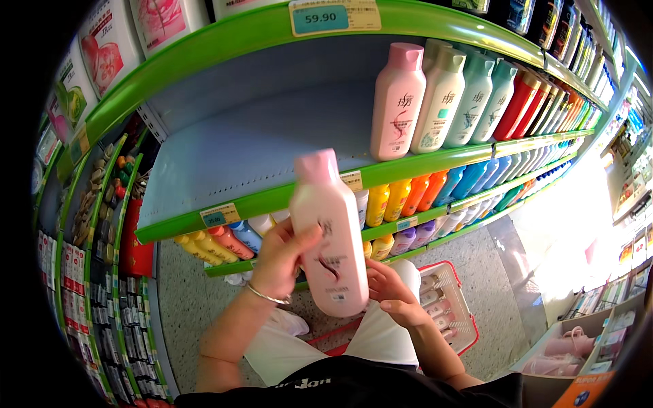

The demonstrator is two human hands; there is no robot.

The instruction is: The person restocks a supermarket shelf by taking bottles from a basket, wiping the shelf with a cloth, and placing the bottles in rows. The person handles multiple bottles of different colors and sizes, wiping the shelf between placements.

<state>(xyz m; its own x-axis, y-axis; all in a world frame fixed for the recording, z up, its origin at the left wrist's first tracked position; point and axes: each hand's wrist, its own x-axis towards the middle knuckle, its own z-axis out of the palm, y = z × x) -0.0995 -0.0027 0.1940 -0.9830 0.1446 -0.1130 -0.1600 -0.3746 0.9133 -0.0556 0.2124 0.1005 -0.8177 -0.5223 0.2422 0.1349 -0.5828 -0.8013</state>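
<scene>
My left hand (278, 257) grips a pale pink plastic bottle (334, 255) with a pink cap, thumb across its front. The bottle is tilted a little and hangs in front of the shelf edge. My right hand (395, 293) is at the bottle's lower right side, fingers spread; whether its fingertips touch the bottle cannot be told. On the shelf board (219, 153) stands a similar pink bottle (399, 104), at the left end of a row. Beside it are a cream bottle (440, 102) and green bottles (472, 102).
A shopping basket (467, 306) with red edging holds several bottles on the floor (490, 352) by my right leg. Colourful bottles (408, 196) line the shelf below. Green shelf edging (214, 48) runs overhead. Another rack (94, 245) stands at left, a display box (530, 385) at lower right.
</scene>
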